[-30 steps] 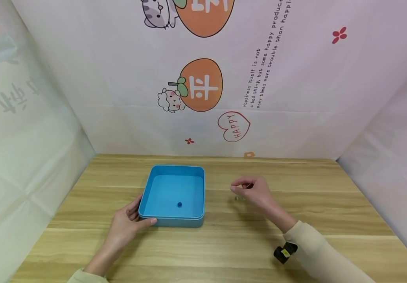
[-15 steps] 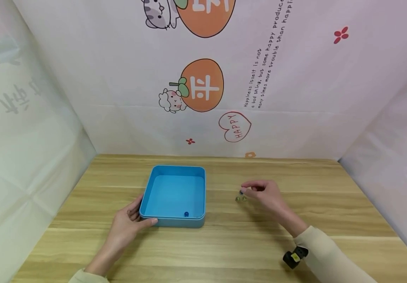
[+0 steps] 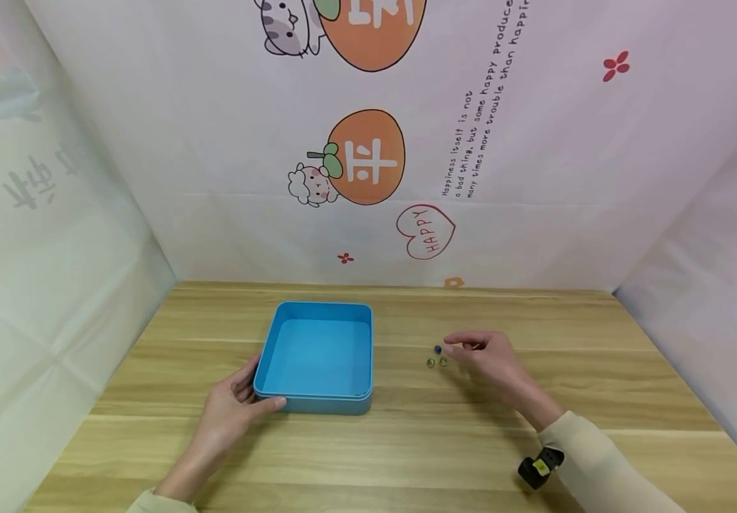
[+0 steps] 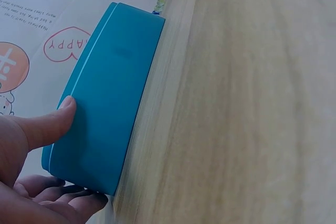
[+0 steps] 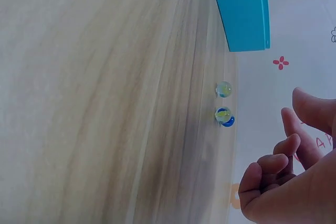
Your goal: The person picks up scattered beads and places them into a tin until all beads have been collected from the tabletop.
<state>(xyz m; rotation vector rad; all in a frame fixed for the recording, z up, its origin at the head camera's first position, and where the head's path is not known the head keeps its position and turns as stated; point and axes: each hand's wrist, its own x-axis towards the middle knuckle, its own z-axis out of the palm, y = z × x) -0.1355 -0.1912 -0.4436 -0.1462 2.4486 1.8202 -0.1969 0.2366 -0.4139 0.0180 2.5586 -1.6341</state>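
A blue open-topped box (image 3: 320, 356) stands on the wooden table. My left hand (image 3: 230, 410) grips its near left corner, thumb on the front wall and fingers round the left side, as the left wrist view shows too. Right of the box lie a blue marble (image 3: 437, 350) and two clear marbles with yellow-green inside, one marble (image 5: 223, 89) apart from the other marble (image 5: 222, 114), which partly covers the blue one in the right wrist view. Just right of them hovers my right hand (image 3: 486, 356), fingers loosely bent, thumb and index apart, holding nothing.
A white printed sheet (image 3: 240, 228) rises behind the table's back edge, with more sheeting on both sides. A black strapped device (image 3: 537, 467) sits at my right wrist. Bare wood (image 3: 368, 463) lies in front of the box.
My right hand has shifted right, uncovering the three marbles. Inside the box, a blue marble has rolled toward the front wall and out of sight. The left hand keeps its place.
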